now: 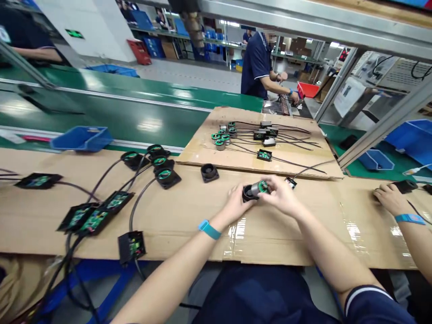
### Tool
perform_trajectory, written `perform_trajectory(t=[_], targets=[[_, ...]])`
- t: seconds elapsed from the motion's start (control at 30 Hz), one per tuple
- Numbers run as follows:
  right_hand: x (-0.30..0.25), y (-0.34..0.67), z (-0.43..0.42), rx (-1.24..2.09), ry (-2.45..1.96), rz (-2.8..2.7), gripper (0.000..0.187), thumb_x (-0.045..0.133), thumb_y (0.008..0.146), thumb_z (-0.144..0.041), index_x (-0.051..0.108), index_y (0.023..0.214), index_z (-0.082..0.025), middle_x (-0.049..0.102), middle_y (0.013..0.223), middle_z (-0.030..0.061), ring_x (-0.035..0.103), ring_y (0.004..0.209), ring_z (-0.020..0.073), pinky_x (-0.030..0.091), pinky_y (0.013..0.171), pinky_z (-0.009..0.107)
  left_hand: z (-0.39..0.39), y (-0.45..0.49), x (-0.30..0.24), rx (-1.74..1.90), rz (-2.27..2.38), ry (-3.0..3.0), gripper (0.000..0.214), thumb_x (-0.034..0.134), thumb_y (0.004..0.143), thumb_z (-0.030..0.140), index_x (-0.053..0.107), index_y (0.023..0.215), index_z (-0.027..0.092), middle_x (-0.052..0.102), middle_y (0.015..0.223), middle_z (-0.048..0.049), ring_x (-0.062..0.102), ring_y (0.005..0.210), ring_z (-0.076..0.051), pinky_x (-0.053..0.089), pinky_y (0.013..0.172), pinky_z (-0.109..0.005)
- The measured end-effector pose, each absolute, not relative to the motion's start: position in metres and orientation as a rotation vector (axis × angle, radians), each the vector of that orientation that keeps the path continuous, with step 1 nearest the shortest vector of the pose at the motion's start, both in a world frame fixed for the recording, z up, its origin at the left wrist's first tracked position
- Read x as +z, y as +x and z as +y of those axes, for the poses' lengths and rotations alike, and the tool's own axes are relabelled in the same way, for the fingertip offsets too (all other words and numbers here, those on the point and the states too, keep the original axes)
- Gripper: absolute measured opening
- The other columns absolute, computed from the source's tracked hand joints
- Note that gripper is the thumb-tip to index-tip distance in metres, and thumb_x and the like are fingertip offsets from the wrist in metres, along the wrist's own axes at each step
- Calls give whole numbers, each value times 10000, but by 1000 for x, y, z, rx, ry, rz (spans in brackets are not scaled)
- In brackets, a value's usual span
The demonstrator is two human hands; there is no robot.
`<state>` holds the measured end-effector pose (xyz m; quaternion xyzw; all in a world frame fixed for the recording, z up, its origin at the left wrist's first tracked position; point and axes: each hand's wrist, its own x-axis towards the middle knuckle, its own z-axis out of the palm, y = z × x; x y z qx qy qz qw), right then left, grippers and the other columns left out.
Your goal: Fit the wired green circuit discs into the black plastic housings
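Observation:
In front of me, my left hand (pixel 235 202) grips a black round housing (pixel 248 193) resting on the cardboard. My right hand (pixel 278 193) pinches a grey metal cylinder with a green circuit board (pixel 262 186) on its end. The cylinder is tilted at the mouth of the housing; how deep it sits I cannot tell. Just beyond my right hand lies a small open box with a circuit board (pixel 290 182), its cable trailing up to the right. An unfilled black housing (pixel 209 172) with a square base stands to the left of my hands.
Several housings with green boards (pixel 165 176) lie at left, cabled to black boxes (pixel 97 218). A raised cardboard sheet (pixel 202 150) carries more cylinders and boxes. A blue bin (pixel 82 138) is at far left. A co-worker's hand (pixel 391 198) is at right; another person (pixel 254 67) stands beyond.

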<state>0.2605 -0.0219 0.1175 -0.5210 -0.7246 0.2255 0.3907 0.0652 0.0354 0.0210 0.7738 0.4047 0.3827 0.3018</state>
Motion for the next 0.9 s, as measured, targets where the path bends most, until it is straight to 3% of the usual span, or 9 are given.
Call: perform_trajectory(t=[0.07,0.23,0.53,0.63,0.8,0.9], targets=[[101,252,-24,516,-1373,-1930,435,730,811,-226,641,1233,-176,743,1096,89,710,965,228,569,885,380,30,67,13,1118,1062,2004,475,734,804,260,547,1237,203,650,1244,-112,597,1211,-299,467,1066,-529],[96,246,-20,340,-1300,-2061,436,675,881,-231,624,1313,-198,709,1227,106,674,1122,252,528,1001,415,22,58,4,1293,913,2159,543,659,841,169,491,1356,201,571,1394,-137,527,1323,-278,414,1154,-515],[95,231,-26,321,-1369,-2221,548,643,824,-60,595,1360,-165,657,1327,118,620,1207,263,479,1077,432,21,64,7,1242,847,2155,553,663,814,149,512,1343,207,602,1366,-124,552,1307,-282,435,1146,-519],[93,229,-25,295,-1428,-2218,530,624,849,-81,599,1375,-141,625,1366,154,610,1232,280,467,1096,454,21,64,7,1245,872,2133,568,666,806,153,508,1350,198,610,1356,-129,568,1286,-284,447,1132,-514],[80,223,-25,311,-1440,-2069,532,623,872,-157,595,1399,-218,649,1349,110,618,1246,268,487,1099,446,22,63,7,1271,923,2148,549,662,804,145,520,1331,210,626,1318,-122,580,1253,-288,464,1110,-520],[70,217,-25,286,-1527,-1961,488,621,914,-247,592,1399,-201,664,1317,132,646,1199,293,511,1072,471,23,63,8,1299,957,2142,519,669,821,177,529,1319,209,634,1296,-121,591,1230,-284,481,1092,-506]])
